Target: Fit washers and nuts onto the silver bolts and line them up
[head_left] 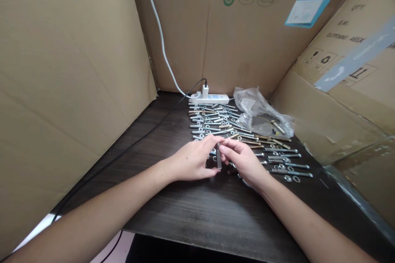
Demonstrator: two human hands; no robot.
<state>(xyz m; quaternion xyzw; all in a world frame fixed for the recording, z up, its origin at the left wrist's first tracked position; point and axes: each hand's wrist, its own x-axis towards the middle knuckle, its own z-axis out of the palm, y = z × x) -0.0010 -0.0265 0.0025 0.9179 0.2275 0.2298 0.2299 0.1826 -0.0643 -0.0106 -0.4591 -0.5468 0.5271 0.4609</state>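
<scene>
Between the thumb and fingers of my left hand [193,160] stands a short grey metal sleeve [219,158], held roughly upright. My right hand [245,162] is closed in a pinch beside the sleeve's upper part; what its fingertips hold, if anything, is hidden. Just beyond and around my hands lie rows of loose metal parts: long bolts [296,173], tubular sleeves, washers [296,179] and nuts. Most are silvery and some are brass-coloured. My hands cover part of the nearest rows.
A white power strip [212,99] with a plugged-in charger sits behind the rows. Right of it lies a clear plastic bag [256,104]. A black cable [135,143] crosses the dark table [185,218] on the left. Cardboard walls [240,45] enclose the back and both sides.
</scene>
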